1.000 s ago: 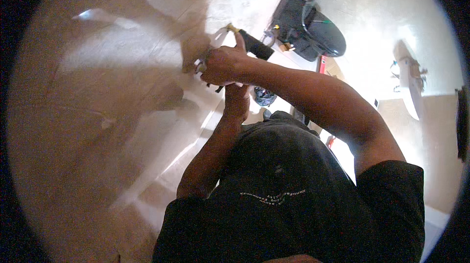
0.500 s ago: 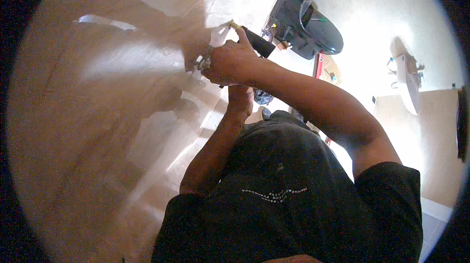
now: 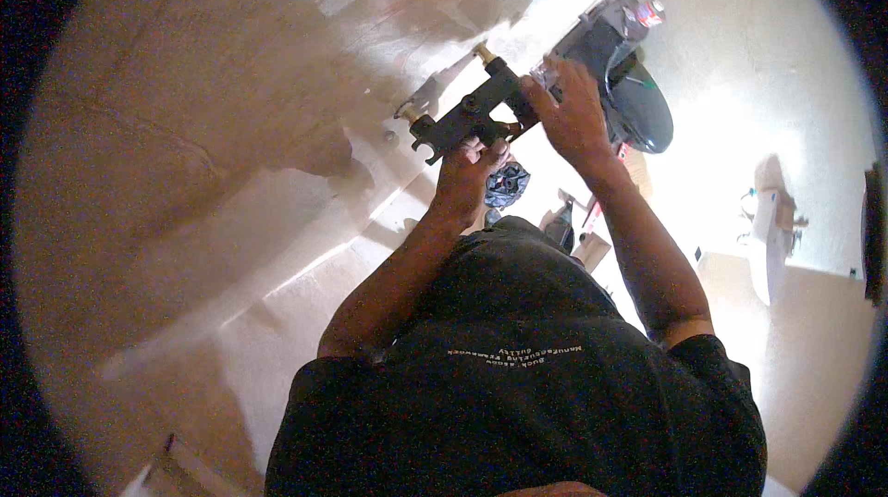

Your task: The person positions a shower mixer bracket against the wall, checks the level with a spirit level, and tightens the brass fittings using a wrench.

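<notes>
A black mixer tap body [image 3: 474,111] is held up in front of a bare wall. Brass connectors [image 3: 485,53] stick out of its wall side, one toward each end, close to the wall. My left hand [image 3: 461,181] is closed around the underside of the body near its middle. Just off its right end is my right hand [image 3: 578,118], fingers stretched and apart, the thumb at or very near the body. Whether that thumb touches it, I cannot tell.
A black toilet [image 3: 640,113] stands at the upper right, with a small can [image 3: 650,12] on top. Below the tap body lies a crumpled dark plastic bag [image 3: 507,185]. A white washbasin [image 3: 766,233] is farther right. The wall [image 3: 213,127] fills the left side.
My right hand has moved off the tap body's left part to its right end, and its fingers have spread. The body now shows fully, with my left hand beneath it. The view has shifted.
</notes>
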The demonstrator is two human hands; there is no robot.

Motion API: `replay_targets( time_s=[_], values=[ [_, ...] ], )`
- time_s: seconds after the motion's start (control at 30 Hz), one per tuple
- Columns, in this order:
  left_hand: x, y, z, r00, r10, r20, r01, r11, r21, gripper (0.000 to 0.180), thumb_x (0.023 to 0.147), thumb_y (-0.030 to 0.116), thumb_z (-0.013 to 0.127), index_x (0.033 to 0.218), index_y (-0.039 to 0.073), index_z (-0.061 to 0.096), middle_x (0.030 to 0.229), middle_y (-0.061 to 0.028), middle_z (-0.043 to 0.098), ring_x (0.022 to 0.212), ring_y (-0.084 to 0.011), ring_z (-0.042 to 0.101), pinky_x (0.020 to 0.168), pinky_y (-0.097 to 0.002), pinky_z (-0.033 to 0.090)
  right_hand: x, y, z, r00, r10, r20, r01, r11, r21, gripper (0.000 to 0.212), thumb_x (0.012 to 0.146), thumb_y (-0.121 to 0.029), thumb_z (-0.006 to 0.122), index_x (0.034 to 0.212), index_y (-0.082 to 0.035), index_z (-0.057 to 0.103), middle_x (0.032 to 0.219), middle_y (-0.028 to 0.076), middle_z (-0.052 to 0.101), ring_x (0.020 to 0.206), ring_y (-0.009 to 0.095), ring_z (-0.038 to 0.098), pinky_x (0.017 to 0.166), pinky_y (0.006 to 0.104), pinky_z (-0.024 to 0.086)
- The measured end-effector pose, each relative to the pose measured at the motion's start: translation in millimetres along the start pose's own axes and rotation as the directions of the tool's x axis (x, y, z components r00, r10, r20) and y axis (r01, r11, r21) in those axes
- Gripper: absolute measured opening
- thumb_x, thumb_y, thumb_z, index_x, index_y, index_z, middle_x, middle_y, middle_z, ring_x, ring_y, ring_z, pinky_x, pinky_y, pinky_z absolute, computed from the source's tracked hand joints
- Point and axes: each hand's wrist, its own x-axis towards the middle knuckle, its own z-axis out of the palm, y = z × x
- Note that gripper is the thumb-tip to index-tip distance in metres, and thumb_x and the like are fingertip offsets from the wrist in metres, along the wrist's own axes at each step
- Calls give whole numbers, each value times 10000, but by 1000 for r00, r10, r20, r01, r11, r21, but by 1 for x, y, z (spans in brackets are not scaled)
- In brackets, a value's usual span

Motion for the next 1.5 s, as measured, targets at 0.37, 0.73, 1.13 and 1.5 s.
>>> replay_targets(
  time_s=[0.37,0.73,1.13,1.5],
  values=[
    [-8,6,9,987,65,-149,-54,996,75,310,962,206,685,1198,18,610,1121,-107,664,997,-204,620,900,-354,534,-20,42,61,876,-103,472,-441,227,868,504,942,-131,697,1372,45,503,1137,123,656,998,202,652,927,361,530],
    [-70,46,-18,805,-80,-588,-55,976,-209,508,1084,363,400,1361,-49,510,1292,-239,630,1168,-373,646,951,-528,565,-20,32,54,898,-81,433,-407,222,886,427,950,-74,657,1331,30,491,1101,127,627,943,174,630,799,322,575],
    [-29,71,-24,767,-74,-637,12,995,-100,410,1021,332,581,1180,-43,628,1036,-167,711,899,-285,719,787,-428,632,-17,37,56,919,-132,372,-311,338,889,427,962,-145,676,1312,32,506,1016,90,644,914,137,609,805,281,508],
    [-34,84,-12,763,-90,-640,-56,977,-204,435,989,323,613,1185,-65,605,961,-214,707,820,-322,728,736,-457,627,-12,40,53,902,-158,402,-317,389,865,431,953,-108,666,1320,29,487,1029,124,636,885,174,635,766,325,580]
  ],
)
